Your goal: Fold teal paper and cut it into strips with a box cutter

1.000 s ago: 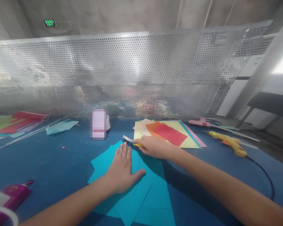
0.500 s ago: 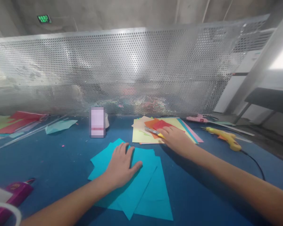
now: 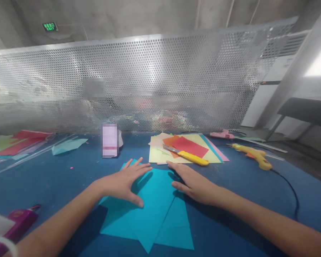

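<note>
Several sheets of blue paper [image 3: 155, 210] lie overlapping at angles in front of me. My left hand [image 3: 124, 182] is over their left part, fingers spread, with nothing in it. At the papers' upper right edge is my right hand [image 3: 194, 180], thumb and fingers apart and holding nothing. Whether either palm touches the paper I cannot tell. Just beyond my right hand, a yellow utility knife [image 3: 194, 157] rests with its blade out on a stack of coloured paper [image 3: 156, 153]. A red piece of paper [image 3: 195, 145] and an orange one lie under the knife.
A yellow glue gun [image 3: 256, 157] with a black cord lies at the right. A blurred upright box-like thing [image 3: 110, 141] stands at the back. Coloured scraps [image 3: 26, 141] lie at the far left, a purple device [image 3: 20, 225] at the near left. A perforated metal panel [image 3: 139, 71] closes the back.
My right hand has let go of the utility knife on the paper stack and drawn back toward the blue sheets. My left hand has shifted slightly left, its fingers spread wider.
</note>
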Demonstrator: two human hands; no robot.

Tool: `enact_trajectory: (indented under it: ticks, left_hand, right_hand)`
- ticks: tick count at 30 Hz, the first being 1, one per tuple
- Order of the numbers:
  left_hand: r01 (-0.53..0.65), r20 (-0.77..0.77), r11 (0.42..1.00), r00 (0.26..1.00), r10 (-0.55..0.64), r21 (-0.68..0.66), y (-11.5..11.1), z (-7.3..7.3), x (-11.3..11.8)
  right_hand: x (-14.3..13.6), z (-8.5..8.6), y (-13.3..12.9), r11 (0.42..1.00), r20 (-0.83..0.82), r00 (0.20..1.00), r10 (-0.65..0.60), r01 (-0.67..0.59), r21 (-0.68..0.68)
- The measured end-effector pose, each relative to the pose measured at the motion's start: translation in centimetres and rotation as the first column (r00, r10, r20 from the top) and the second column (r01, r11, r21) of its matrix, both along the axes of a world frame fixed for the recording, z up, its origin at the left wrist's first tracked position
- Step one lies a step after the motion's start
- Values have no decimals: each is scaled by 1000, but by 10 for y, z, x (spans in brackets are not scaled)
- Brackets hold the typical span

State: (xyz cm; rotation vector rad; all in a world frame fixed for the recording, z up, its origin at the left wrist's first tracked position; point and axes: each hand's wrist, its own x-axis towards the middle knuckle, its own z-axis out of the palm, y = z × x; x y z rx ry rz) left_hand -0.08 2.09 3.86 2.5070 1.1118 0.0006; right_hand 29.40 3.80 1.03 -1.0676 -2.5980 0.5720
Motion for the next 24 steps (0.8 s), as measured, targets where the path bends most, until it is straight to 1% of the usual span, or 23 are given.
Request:
enact_trajectory:
  ticks: [3,6,10,13,15,17,21,24]
  left_hand:
    - [-44,-18,998,999,45,45,-2,-5,7]
    - [-128,-34,987,991,132,94,-5,-8,14]
    - [-206,-49,961,975,218,185,-11,-11,20]
    - [-243,-53,939,963,262,242,-14,-16,25]
    - [-278,-32,922,954,297,270,-15,-20,29]
    - [-314,4,904,945,327,289,-16,-23,35]
    - [-402,85,871,915,394,283,-16,-26,44]
    - [-435,169,858,900,402,275,-11,-27,46]
  right_hand:
    - [-3,1,-3,998,-73,997,-17,13,-62]
    - [-3,3,-10,994,-102,995,-17,6,-109]
    - [-3,2,-13,996,-103,994,-32,23,-87]
    - [-2,1,-12,996,-58,996,-61,57,-71]
    - [-1,-1,-11,996,-36,997,-64,62,-62]
    - [0,-3,-10,995,-51,996,-77,74,-61]
    - [0,-7,-6,992,-155,980,-127,121,-43]
    - [-2,-10,-3,985,-252,953,-172,163,-54]
